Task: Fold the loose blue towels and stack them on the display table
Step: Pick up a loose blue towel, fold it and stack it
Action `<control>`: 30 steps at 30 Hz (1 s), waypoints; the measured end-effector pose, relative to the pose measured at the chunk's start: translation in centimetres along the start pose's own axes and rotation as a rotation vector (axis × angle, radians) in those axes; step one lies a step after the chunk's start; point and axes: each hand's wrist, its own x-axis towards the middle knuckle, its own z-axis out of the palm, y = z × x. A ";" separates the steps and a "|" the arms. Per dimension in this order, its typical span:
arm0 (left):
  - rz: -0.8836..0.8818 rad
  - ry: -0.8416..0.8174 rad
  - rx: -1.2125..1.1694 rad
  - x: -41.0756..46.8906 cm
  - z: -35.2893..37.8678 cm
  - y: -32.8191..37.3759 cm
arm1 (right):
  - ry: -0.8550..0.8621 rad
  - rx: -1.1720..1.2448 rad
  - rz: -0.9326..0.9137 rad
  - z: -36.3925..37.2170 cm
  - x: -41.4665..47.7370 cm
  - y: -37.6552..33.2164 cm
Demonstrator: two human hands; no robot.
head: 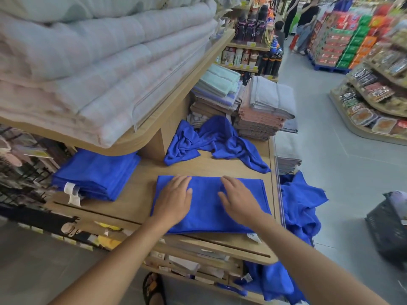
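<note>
A folded blue towel (pixel 207 214) lies flat on the wooden display table (pixel 141 194). My left hand (pixel 175 198) rests on its left half with straight fingers. My right hand (pixel 239 199) presses flat on its right half. A stack of folded blue towels (pixel 97 172) sits at the table's left, under the upper shelf. Crumpled loose blue towels (pixel 211 142) lie at the back of the table. More loose blue towels (pixel 301 205) hang over the table's right edge and down toward the floor.
Stacks of grey, pink and green towels (pixel 259 108) stand at the table's far end. An upper shelf with thick pale bedding (pixel 92 69) overhangs the left. A dark basket (pixel 389 225) sits on the aisle floor at right. People (pixel 306 20) stand far down the aisle.
</note>
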 end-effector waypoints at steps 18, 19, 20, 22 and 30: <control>0.103 -0.132 0.340 3.0 3.1 -3.2 | 0.082 -0.275 0.330 4.6 -0.9 3.2; 0.111 -0.128 0.334 3.1 3.1 -3.3 | 0.082 -0.274 0.355 4.4 -1.1 3.4; 0.119 -0.123 0.329 3.1 3.1 -3.2 | 0.078 -0.268 0.379 4.1 -1.4 3.5; 0.124 -0.117 0.332 3.1 2.9 -3.1 | 0.089 -0.256 0.428 3.7 -1.9 3.5; 0.119 -0.124 0.328 3.2 3.4 -3.1 | 0.055 -0.343 0.636 2.1 -4.4 1.9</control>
